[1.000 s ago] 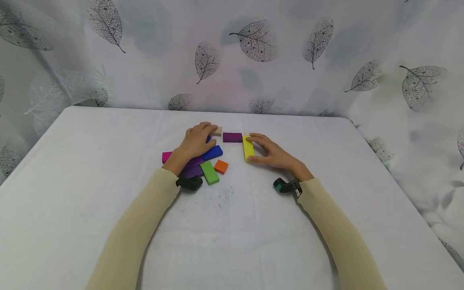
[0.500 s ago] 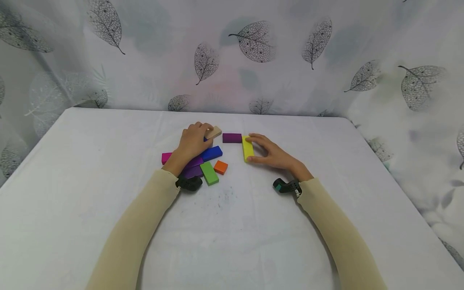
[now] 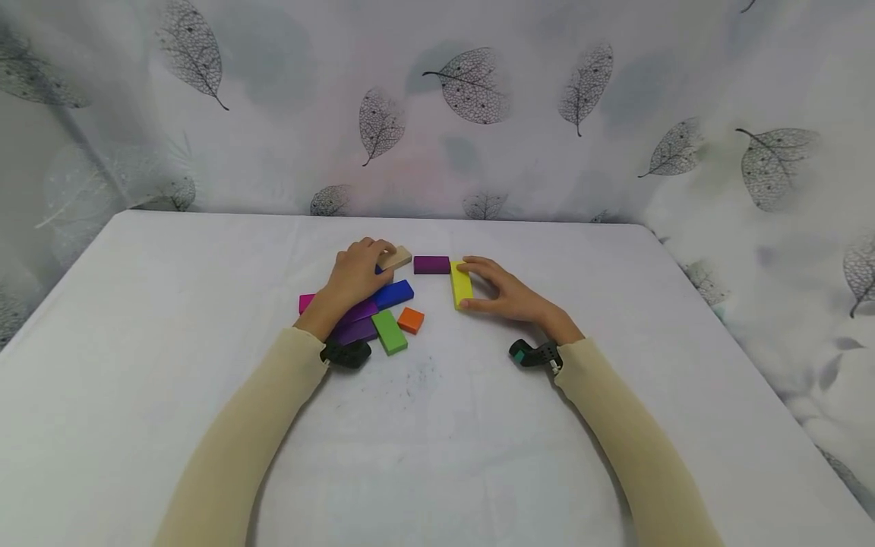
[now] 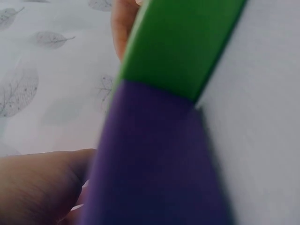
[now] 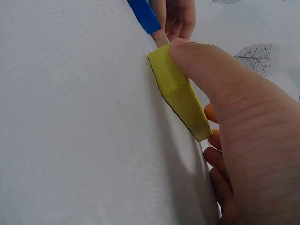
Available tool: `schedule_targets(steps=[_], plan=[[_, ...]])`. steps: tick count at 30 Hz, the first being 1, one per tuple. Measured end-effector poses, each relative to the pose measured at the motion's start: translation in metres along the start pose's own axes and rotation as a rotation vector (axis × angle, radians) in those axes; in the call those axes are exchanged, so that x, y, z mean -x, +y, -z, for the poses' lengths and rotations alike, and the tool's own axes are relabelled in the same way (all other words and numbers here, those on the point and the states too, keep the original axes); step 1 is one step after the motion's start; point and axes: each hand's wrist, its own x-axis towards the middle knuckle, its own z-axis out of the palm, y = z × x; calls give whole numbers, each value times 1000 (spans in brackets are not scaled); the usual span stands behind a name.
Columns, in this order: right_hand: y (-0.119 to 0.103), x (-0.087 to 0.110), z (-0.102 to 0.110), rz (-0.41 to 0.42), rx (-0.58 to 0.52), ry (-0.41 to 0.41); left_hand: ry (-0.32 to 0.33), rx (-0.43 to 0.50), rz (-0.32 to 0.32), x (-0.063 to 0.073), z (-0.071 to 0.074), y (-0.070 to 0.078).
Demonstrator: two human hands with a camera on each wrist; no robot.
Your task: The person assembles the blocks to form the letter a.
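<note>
At the far middle of the table in the head view, my left hand (image 3: pixel 352 275) pinches a plain wooden block (image 3: pixel 398 258), which lies slantwise with its left end hidden by the fingers. A dark purple block (image 3: pixel 431 265) lies to the right of it. My right hand (image 3: pixel 511 295) grips a yellow block (image 3: pixel 461 287) by its ends, thumb at the near end and a finger at the far one. In the right wrist view the thumb presses the near end of the yellow block (image 5: pixel 176 82). The yellow block's far end meets the purple block's right end.
Under and beside the left wrist lie loose blocks: magenta (image 3: pixel 305 304), purple (image 3: pixel 357 331), blue (image 3: pixel 396 294), green (image 3: pixel 390 333) and a small orange one (image 3: pixel 412 320). White cloth (image 3: pixel 437 441) covers the table. A leaf-print curtain (image 3: pixel 273 137) hangs behind.
My left hand has shifted slightly left, and the wooden block now lies at a slant with more of it showing. The right hand stays on the yellow block. The head view has shifted a little.
</note>
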Motion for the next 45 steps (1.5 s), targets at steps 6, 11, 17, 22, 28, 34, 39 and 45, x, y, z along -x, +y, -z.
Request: schedule_targets(steps=[6,11,17,22,28,34,39,45], plan=[[0,1,0,-14,15,-1,-32,-8,-18,5,3,0],[2,3,-2,-26,21,-1,-52,-5,-32,11,2,0],[3,3,-3,-17,26,-9,-57,5,-35,16,-1,-3],[1,4,-2,-36,25,-5,-63,30,-54,16,1,-3],[-1,4,1,-33,23,-6,-49,65,-83,16,2,-5],[0,2,1,-15,14,-6,-86,95,-91,15,7,-8],[-1,1,0,-13,10,-6,-93,96,-87,14,8,-9],[-2,0,-1,-6,6,-3,-96,86,-93,14,9,-10]])
